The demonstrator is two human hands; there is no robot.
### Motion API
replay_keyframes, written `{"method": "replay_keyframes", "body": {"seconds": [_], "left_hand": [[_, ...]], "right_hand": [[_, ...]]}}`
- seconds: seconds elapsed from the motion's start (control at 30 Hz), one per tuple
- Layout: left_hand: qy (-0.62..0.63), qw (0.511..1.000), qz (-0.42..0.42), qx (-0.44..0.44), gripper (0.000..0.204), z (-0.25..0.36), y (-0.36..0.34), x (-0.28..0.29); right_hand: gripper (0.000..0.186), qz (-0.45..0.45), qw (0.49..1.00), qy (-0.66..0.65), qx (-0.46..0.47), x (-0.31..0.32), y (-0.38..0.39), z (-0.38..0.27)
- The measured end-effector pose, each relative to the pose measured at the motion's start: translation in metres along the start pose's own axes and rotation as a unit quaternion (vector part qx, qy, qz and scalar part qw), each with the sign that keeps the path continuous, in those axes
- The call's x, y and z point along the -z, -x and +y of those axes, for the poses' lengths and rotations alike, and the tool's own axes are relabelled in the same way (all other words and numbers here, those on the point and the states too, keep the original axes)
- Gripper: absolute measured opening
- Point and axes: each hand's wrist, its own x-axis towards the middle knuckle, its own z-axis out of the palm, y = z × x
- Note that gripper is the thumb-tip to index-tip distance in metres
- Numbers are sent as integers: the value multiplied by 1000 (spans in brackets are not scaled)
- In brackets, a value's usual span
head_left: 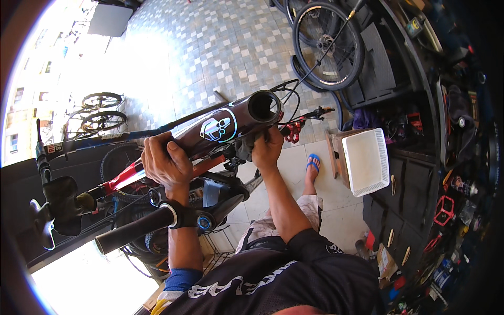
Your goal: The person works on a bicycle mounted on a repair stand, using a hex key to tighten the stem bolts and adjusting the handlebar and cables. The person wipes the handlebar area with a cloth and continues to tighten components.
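Observation:
A dark bicycle frame (202, 136) with a pale skull-like decal lies across the middle of the view. The open end of its head tube (256, 107) faces up toward me. My left hand (167, 160) is closed round the frame's tube, thumb on top. Just under the head tube, my right hand (269, 148) pinches what looks like a dark grey rag (245, 148) against the frame; its fingertips are partly hidden. Nearer to me is a black suspension fork (226, 205), its bare steerer tube (135, 230) pointing left, above my left forearm.
A repair-stand arm with a clamp (62, 205) is at the left. Black cables (294, 94) and a red brake part (294, 131) hang beyond the head tube. At right are a white plastic basket (366, 163) and a tool-covered bench (451, 210). Bicycle wheels (328, 44) stand farther off.

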Motion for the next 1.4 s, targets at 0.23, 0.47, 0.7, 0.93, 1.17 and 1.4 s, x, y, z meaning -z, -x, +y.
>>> {"method": "replay_keyframes", "body": {"seconds": [0.23, 0.47, 0.7, 0.93, 1.17, 1.4], "left_hand": [[-4, 1000, -8, 8, 33, 1, -2, 0], [1, 1000, 5, 0, 33, 0, -1, 1], [10, 1000, 11, -11, 38, -4, 1, 0], [10, 1000, -2, -7, 38, -2, 0, 1], [-8, 1000, -2, -7, 39, 1, -3, 1], [-20, 1000, -7, 19, 29, 4, -11, -4]], "right_hand": [[41, -68, 996, -50, -31, 11, -6, -26], [41, -131, 957, -155, -207, 37, -22, -27], [45, -92, 752, -582, -295, 22, -17, -23], [62, -52, 774, -560, -290, 22, -11, -6], [55, -83, 789, -544, -274, 23, -15, -9], [24, -154, 892, -343, -249, 31, -34, -3]]}}
